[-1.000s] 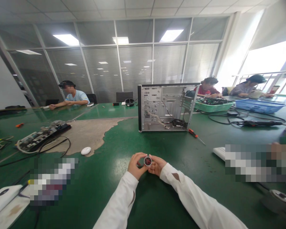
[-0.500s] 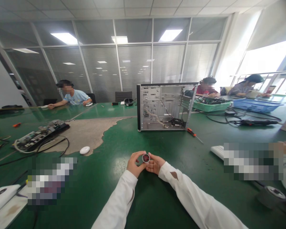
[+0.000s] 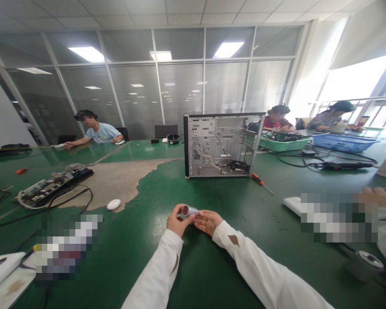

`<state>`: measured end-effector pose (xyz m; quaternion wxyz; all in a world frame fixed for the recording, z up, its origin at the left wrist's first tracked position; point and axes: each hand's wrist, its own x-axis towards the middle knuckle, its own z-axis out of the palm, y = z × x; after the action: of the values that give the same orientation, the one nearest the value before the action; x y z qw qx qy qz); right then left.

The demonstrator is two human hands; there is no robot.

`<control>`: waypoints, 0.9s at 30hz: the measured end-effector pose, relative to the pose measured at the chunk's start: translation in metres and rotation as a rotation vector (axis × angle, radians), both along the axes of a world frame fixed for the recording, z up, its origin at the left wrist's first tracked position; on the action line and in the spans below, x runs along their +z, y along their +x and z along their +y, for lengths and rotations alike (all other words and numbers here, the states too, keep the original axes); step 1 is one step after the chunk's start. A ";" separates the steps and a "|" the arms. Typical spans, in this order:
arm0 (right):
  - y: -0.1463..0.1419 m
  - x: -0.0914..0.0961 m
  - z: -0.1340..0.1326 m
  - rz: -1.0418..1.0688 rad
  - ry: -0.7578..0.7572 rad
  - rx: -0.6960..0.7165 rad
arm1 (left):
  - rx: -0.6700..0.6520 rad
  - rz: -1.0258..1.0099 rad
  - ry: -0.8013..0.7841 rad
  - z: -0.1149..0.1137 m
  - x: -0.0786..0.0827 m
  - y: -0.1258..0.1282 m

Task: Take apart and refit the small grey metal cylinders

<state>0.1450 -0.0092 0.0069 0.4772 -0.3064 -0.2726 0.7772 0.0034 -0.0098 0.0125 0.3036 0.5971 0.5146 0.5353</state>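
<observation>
A small silver metal cylinder [image 3: 191, 210] with a dark red inside at its open end is held above the green table, lying sideways between my hands. My left hand [image 3: 176, 222] pinches it near the open end, which points to the left and toward me. At the other end, the fingertips of my right hand [image 3: 209, 222] close on it. Beyond my hands stands an opened computer case [image 3: 225, 146], its side panel off and cables inside. Beside its foot lies an orange-and-black screwdriver [image 3: 260, 181].
To the left are a circuit board assembly [image 3: 56, 184] with black cables and a round white object [image 3: 113, 204]. Green [image 3: 284, 143] and blue [image 3: 344, 143] baskets stand back right. A co-worker's hand [image 3: 381, 195] shows at the right edge; other people sit farther back.
The cylinder has turned from end-on to sideways, its open end swinging to the left, so its silver side now shows. My hands have shifted slightly left.
</observation>
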 end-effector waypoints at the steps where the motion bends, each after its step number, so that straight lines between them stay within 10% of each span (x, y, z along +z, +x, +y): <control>1: -0.002 -0.001 -0.001 0.003 0.023 -0.046 | -0.005 -0.024 -0.012 0.000 0.000 -0.001; 14: -0.017 -0.005 -0.012 -0.316 0.382 -0.435 | -0.105 -0.160 -0.075 -0.003 0.006 -0.001; 27: -0.018 -0.008 -0.004 -0.198 0.189 -0.384 | -0.167 -0.141 -0.081 -0.004 0.001 0.000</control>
<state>0.1273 -0.0132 -0.0015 0.6140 -0.3813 -0.3262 0.6092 0.0037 -0.0134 0.0134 0.4065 0.5862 0.4617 0.5272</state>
